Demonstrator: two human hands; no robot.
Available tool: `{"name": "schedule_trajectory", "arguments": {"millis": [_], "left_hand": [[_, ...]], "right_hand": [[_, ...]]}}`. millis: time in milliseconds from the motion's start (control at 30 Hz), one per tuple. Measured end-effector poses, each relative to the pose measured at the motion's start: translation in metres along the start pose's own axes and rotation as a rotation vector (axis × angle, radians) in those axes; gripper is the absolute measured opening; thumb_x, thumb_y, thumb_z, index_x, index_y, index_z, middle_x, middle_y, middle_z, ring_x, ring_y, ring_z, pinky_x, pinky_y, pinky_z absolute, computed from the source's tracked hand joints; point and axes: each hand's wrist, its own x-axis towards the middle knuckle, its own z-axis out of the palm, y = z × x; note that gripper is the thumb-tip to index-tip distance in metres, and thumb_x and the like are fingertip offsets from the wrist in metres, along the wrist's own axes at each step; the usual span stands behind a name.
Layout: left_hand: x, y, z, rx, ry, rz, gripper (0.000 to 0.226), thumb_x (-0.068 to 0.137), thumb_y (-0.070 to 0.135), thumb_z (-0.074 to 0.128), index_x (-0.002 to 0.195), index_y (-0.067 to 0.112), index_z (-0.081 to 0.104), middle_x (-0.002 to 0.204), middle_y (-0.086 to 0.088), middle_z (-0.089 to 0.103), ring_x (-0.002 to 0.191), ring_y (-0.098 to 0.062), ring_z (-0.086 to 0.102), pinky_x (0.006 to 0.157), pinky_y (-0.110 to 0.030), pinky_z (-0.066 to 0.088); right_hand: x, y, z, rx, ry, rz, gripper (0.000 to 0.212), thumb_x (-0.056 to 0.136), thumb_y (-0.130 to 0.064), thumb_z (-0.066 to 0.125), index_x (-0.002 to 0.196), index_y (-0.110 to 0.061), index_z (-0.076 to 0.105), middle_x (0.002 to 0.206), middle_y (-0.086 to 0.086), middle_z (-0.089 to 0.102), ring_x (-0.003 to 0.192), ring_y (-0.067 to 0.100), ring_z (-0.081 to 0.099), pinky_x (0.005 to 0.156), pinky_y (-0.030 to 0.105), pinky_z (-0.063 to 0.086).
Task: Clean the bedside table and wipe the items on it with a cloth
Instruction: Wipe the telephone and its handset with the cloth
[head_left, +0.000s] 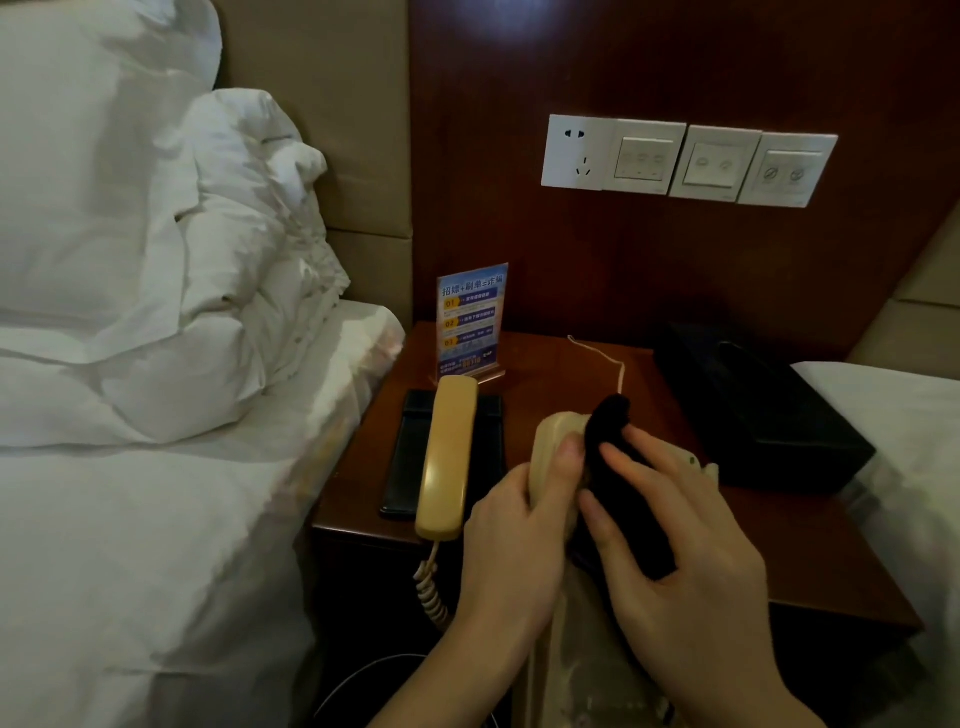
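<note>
On the bedside table (545, 364), left hand (511, 540) grips the phone base (553, 441) — right hand (675, 545) presses a black cloth (623, 499) on it.

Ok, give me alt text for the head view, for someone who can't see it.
Left hand grips a cream phone base while the right hand presses a black cloth against it. The handset lies on the wooden bedside table, beside a card stand and black tissue box.
</note>
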Motion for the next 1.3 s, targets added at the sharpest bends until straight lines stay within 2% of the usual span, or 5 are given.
{"name": "schedule_trajectory", "arguments": {"millis": [333,733,933,1133,1300], "left_hand": [[0.004,-0.002,0.005,-0.034,-0.012,-0.023,0.067,0.074,0.089,0.047,0.091,0.029,0.074,0.09,0.004,0.076,0.085,-0.011,0.072,0.086,-0.047,0.058],[0.006,0.0,0.003,-0.036,-0.023,-0.025,0.073,0.071,0.093,0.045,0.094,0.03,0.074,0.089,0.005,0.076,0.084,-0.009,0.073,0.086,-0.045,0.059],[0.003,0.001,0.005,-0.056,-0.079,-0.042,0.065,0.07,0.085,0.059,0.094,0.026,0.074,0.09,-0.002,0.076,0.084,-0.017,0.074,0.084,-0.05,0.059],[0.007,0.001,0.006,-0.075,-0.057,-0.061,0.063,0.072,0.081,0.061,0.097,0.025,0.075,0.091,-0.003,0.077,0.085,-0.02,0.074,0.085,-0.054,0.058],[0.01,0.007,-0.004,-0.248,0.042,-0.185,0.046,0.088,0.061,0.064,0.103,0.02,0.077,0.095,0.001,0.08,0.09,-0.015,0.076,0.09,-0.04,0.058]], "right_hand": [[0.0,0.0,0.004,0.012,0.055,0.093,0.048,0.092,-0.043,0.058,0.135,-0.024,0.059,0.142,-0.008,0.055,0.13,-0.001,0.045,0.103,0.044,0.049],[0.003,0.001,0.0,0.094,0.026,0.14,0.045,0.089,-0.041,0.06,0.132,-0.028,0.061,0.137,-0.02,0.051,0.127,-0.01,0.044,0.105,0.01,0.037],[0.005,0.005,-0.005,0.212,0.028,0.215,0.031,0.086,-0.036,0.064,0.118,-0.036,0.063,0.128,-0.02,0.06,0.119,-0.003,0.056,0.096,0.038,0.054],[0.009,0.006,-0.006,0.139,0.02,0.277,0.032,0.089,-0.04,0.063,0.121,-0.04,0.06,0.125,-0.03,0.049,0.12,-0.013,0.043,0.11,0.036,0.041],[-0.025,-0.012,0.001,0.014,-0.227,0.078,0.04,0.091,-0.051,0.058,0.124,-0.03,0.065,0.13,-0.016,0.05,0.121,0.0,0.049,0.102,0.011,0.033]]}}
